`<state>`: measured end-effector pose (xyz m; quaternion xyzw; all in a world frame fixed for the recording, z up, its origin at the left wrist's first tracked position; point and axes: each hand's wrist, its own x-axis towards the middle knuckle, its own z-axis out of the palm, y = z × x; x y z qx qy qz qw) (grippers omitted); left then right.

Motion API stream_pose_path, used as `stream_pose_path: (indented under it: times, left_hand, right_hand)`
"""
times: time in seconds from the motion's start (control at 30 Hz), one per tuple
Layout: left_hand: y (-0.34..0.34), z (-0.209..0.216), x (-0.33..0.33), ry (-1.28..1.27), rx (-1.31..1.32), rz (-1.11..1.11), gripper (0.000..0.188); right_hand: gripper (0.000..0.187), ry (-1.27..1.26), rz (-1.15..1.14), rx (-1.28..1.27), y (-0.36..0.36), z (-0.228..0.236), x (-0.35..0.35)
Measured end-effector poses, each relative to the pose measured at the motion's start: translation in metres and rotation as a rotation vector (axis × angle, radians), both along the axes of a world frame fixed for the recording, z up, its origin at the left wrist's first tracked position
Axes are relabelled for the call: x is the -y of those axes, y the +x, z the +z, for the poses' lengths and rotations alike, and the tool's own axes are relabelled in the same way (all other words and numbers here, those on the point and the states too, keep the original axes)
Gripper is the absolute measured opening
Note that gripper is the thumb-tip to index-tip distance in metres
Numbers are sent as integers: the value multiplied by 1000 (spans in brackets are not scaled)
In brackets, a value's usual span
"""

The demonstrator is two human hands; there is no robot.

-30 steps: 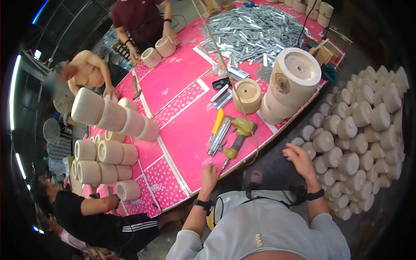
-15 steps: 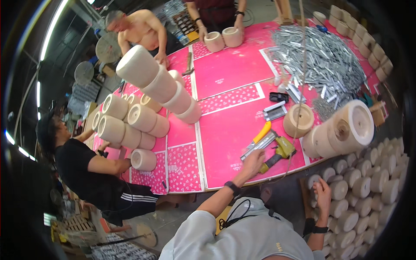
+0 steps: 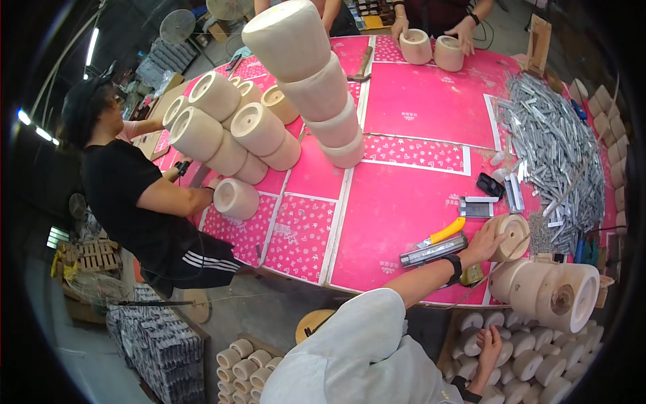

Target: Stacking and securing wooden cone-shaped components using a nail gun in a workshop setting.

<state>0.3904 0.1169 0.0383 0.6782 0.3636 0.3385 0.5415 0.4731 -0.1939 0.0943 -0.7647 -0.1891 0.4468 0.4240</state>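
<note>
My left hand (image 3: 483,244) reaches over the pink table, its outstretched fingers touching the near-left side of a pale wooden cylinder (image 3: 513,236) with a recessed top. Beneath that wrist, a yellow-green power tool (image 3: 473,275) is mostly hidden. Left of the hand lie a yellow-handled knife (image 3: 445,231) and a grey metal bar-like piece (image 3: 434,250). Lower right, my right hand (image 3: 490,343) hangs beside the table with loosely bent fingers and nothing visible in it, above stacked wooden cylinders (image 3: 527,363). A row of joined cylinders (image 3: 531,286) lies on its side at the table's edge.
A tall leaning stack of cylinders (image 3: 316,87) rises mid-table, with a cylinder pile (image 3: 232,138) to its left. Metal strips (image 3: 555,155) are heaped at the right. A co-worker in black (image 3: 134,182) stands left; another person's hands (image 3: 464,34) touch two cylinders at the far side.
My left hand has moved from beside the power tool rightward to the wooden cylinder. My right hand has dropped lower. The whole view has swung, shifting the table contents.
</note>
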Motion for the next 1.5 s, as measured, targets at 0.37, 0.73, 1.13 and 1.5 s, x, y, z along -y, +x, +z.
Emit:
stream_pose_path:
  times: [0.37,0.73,1.13,1.5]
  left_hand:
    - [11,-12,-23,-24,65,-148,53]
    - [-121,63,31,-298,-116,-332,19]
    - [31,81,393,-69,-753,-1349,20]
    - [133,24,677,51,-571,-2103,36]
  right_hand:
    - [42,-72,-45,9,-32,7,-8]
    - [36,-107,-480,431,-57,27,132]
    - [33,-32,-1020,394,-93,20,408]
    - [32,4,-1604,376,-154,6,581]
